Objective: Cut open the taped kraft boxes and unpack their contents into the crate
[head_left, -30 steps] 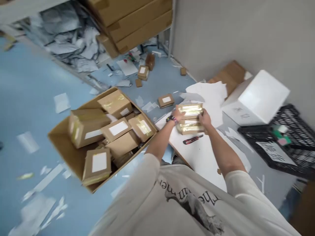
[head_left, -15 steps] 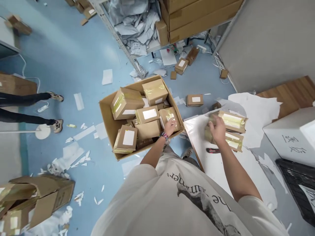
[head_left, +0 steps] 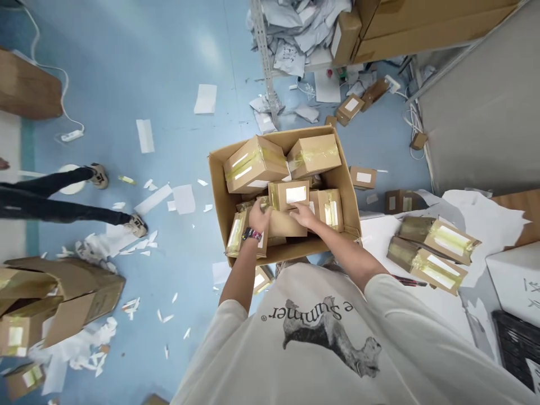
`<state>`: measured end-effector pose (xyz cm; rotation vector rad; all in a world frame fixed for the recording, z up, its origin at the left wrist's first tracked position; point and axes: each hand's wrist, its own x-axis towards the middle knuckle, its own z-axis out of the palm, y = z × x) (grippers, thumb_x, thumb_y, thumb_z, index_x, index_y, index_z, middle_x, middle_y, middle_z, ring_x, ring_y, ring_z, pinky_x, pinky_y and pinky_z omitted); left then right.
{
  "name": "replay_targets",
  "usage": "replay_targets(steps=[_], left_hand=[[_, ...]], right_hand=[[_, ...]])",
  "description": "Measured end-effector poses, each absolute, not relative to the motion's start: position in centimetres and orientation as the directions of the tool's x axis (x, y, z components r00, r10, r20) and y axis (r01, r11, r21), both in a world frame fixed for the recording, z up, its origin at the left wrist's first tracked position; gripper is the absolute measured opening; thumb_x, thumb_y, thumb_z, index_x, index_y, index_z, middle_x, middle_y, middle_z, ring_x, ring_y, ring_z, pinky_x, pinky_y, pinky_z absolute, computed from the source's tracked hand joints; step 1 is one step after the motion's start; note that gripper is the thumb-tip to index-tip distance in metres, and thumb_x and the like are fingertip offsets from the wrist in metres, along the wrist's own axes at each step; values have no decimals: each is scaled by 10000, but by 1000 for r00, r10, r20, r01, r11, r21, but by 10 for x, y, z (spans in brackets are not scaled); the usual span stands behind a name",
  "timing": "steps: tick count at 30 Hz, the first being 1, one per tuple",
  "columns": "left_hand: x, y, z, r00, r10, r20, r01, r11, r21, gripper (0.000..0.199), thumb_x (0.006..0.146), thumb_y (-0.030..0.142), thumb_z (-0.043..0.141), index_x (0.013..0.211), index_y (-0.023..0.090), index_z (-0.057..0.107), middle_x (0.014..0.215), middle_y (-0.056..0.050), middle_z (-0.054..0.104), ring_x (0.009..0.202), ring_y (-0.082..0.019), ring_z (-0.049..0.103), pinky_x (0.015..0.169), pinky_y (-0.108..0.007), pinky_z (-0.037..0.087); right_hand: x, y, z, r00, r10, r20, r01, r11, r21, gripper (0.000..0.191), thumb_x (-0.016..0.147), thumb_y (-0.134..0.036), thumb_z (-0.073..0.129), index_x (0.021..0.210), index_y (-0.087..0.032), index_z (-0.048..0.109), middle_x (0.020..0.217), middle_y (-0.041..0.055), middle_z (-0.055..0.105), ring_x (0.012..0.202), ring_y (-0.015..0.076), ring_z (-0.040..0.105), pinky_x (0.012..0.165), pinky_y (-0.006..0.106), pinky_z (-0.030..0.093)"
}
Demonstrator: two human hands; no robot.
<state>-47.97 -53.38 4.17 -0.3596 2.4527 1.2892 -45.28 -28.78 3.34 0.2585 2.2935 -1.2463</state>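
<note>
View: head, looking down past a white printed T-shirt point(head_left: 324, 332) at both forearms.
Left hand: left hand point(head_left: 259, 218) inside the carton, fingers curled over a tape-wrapped parcel point(head_left: 236, 236); dark wristband point(head_left: 252, 233) on the wrist.
Right hand: right hand point(head_left: 302, 215) just beside the left, laid across a kraft parcel point(head_left: 287, 225).
Grip: both narrow on parcels; cannot tell if either is actually holding one.
Carton: open cardboard carton point(head_left: 218, 191) on the floor, near centre, packed with taped parcels point(head_left: 255, 163).
Right: four taped parcels point(head_left: 434, 253) on a white paper sheet point(head_left: 375, 236), touching in pairs; utility knife point(head_left: 407, 279) partly hidden.
Left: co-worker's legs point(head_left: 54, 205), dark trousers, sneakers; torn cardboard point(head_left: 54, 292).
Far: grey mailer bags point(head_left: 295, 39) on a metal shelf point(head_left: 264, 56).
</note>
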Motion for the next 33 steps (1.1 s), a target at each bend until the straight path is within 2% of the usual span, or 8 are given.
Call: replay_targets(steps=[3, 6, 11, 16, 21, 25, 29, 33], left_hand=[[-515, -509, 19, -866, -3, -499, -429, 517, 741, 1215, 761, 403, 1020, 1790, 174, 416, 1818, -263, 489, 1752, -409, 402, 1446, -561, 301], [-542, -493, -4, -766, -5, -643, -581, 434, 689, 1389, 668, 404, 1077, 1811, 150, 330, 1777, -300, 525, 1693, -417, 499, 1403, -542, 381], [-552, -490, -16, -698, -76, -712, -642, 508, 575, 1161, 666, 352, 1032, 1682, 166, 502, 1593, -280, 700, 1532, -472, 657, 1337, -602, 442], [-529, -497, 20, -830, -137, -541, -486, 655, 579, 1052, 679, 393, 1006, 1606, 210, 543, 1664, -272, 644, 1537, -510, 641, 1327, -661, 462], [-494, -520, 74, -929, 33, -368, -278, 594, 755, 1143, 701, 414, 994, 1680, 290, 415, 1679, -191, 636, 1527, -406, 673, 1300, -583, 554], [-495, -519, 99, -928, 282, -243, -114, 408, 906, 1221, 675, 481, 1035, 1691, 329, 375, 1740, -182, 559, 1573, -384, 634, 1268, -557, 599], [-491, -475, 113, -826, 531, -191, -17, 314, 949, 1251, 667, 513, 1051, 1678, 221, 376, 1658, -236, 602, 1505, -418, 677, 1249, -610, 607], [-458, -411, 116, -684, 715, -145, 159, 340, 927, 1234, 680, 443, 1055, 1681, 202, 373, 1668, -243, 578, 1540, -418, 640, 1283, -620, 573]], right_hand=[[-472, -291, 13, -794, 75, -603, 539, 544, -643, 421, 948, -173, 764, 1361, -229, 826, 1416, 127, 830, 1356, 330, 776, 1275, 559, 558], [-467, -273, 3, -807, 116, -579, 549, 509, -663, 390, 941, -180, 785, 1318, -263, 840, 1329, 97, 857, 1261, 313, 807, 1229, 546, 596], [-438, -232, 11, -753, 229, -617, 647, 427, -632, 369, 943, -198, 789, 1303, -256, 850, 1263, 72, 865, 1152, 270, 829, 1158, 481, 645], [-425, -205, 28, -731, 322, -601, 681, 288, -674, 315, 978, -285, 772, 1280, -224, 839, 1227, 91, 865, 1132, 256, 832, 1102, 434, 671], [-428, -202, 53, -734, 401, -548, 646, 162, -746, 381, 1044, -489, 785, 1340, -255, 834, 1409, 114, 840, 1328, 293, 789, 1243, 493, 588], [-425, -190, 80, -778, 435, -453, 486, -39, -873, 591, 1162, -705, 545, 1509, -291, 785, 1443, 61, 836, 1454, 267, 724, 1323, 486, 516], [-378, -160, 116, -754, 570, -327, 344, -81, -935, 777, 1108, -889, 468, 1424, -289, 847, 1425, 33, 844, 1476, 299, 696, 1375, 491, 451], [-276, -117, 136, -699, 654, -288, 302, -95, -948, 821, 1036, -952, 522, 1391, -298, 868, 1448, 34, 837, 1507, 320, 673, 1363, 525, 462]])
